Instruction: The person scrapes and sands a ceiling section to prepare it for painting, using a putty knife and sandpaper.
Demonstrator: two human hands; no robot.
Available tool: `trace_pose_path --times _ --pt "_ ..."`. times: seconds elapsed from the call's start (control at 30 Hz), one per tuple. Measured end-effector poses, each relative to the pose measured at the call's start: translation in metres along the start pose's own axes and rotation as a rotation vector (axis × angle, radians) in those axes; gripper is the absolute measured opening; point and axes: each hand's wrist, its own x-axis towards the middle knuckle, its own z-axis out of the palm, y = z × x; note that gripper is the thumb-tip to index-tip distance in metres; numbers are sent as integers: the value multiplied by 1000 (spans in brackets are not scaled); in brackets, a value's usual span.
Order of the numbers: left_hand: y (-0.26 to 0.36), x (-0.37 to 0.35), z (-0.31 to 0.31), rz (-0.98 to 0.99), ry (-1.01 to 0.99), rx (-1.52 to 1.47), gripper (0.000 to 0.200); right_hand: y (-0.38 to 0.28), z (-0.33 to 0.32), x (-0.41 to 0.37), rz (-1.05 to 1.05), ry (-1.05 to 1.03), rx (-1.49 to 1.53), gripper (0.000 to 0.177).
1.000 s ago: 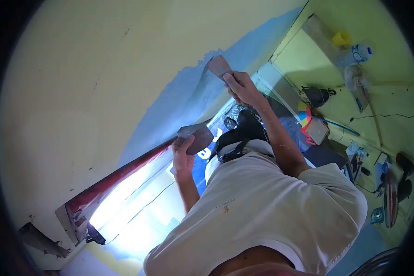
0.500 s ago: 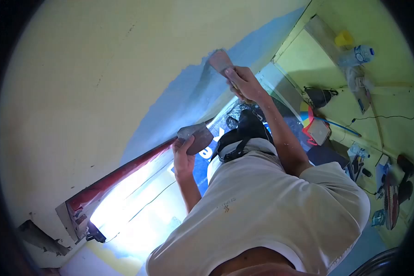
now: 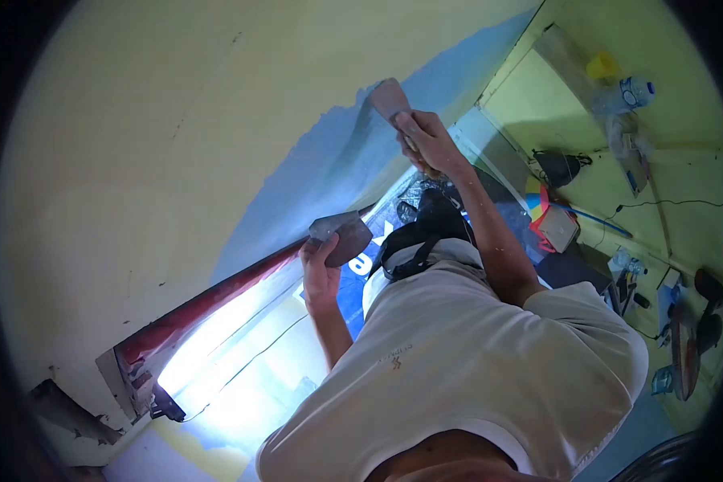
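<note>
My right hand (image 3: 432, 145) is closed round the handle of a wide scraper (image 3: 390, 100), its blade at the wall where cream paint (image 3: 193, 120) meets a blue area (image 3: 297, 181). Lower and to the left, my left hand (image 3: 321, 273) grips a second flat plate-like blade (image 3: 343, 238), thumb on its face. That plate is held near the lower edge of the blue area. Whether the scraper's edge touches the wall cannot be made out.
A bright lamp (image 3: 167, 404) glows at lower left beside a dark red strip (image 3: 193, 309). On the right, a shelf board (image 3: 566, 60) bears a yellow cup (image 3: 602, 66) and a plastic bottle (image 3: 636, 93). Footwear (image 3: 684, 353) and small items lie at far right.
The scraper in my right hand has moved slightly up and its blade has turned a little. My left hand with its plate has hardly moved.
</note>
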Motion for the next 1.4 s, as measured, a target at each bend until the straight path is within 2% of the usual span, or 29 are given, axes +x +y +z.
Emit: trace_pose_path --times 0.13,0.27,0.33,0.37,0.5,0.6,0.63,0.77,0.9,1.0,1.1,1.2,1.33,1.4 --pt "-2 0 -1 -1 -44 -26 21 -22 10 0 -65 -43 46 50" --pt "-1 -2 0 -1 -50 -45 21 2 -1 -1 -16 -3 20 49" --pt "1 2 5 12 -44 -29 22 -10 10 -2 -15 27 2 49" --pt "0 3 4 2 -36 -23 23 -16 16 1 -119 -50 -3 48" --pt "1 -2 -2 26 -19 -30 25 -1 4 0 -16 -58 -25 47" --pt "-1 2 3 21 -13 -39 25 0 11 1 -98 -4 -8 48" --pt "-3 3 -1 6 0 -41 24 -1 8 1 -131 -44 -9 48" --pt "-1 -1 0 3 10 -26 21 21 -4 -4 8 0 -90 47" --pt "-1 2 -1 -16 3 -46 23 -1 20 -2 -82 -52 -66 46" --pt "-2 6 0 5 4 -26 23 17 6 -4 -2 -23 -99 48" --pt "3 9 13 -5 -42 -32 23 -17 27 -5 -132 -92 -104 48" --pt "4 7 11 0 -43 -38 22 -3 18 -2 -32 -70 -21 49" --pt "0 3 8 -6 6 -33 22 -27 29 -9 -87 -84 19 52" --pt "1 4 4 -27 -4 -34 23 -16 26 -9 -43 -67 2 53"
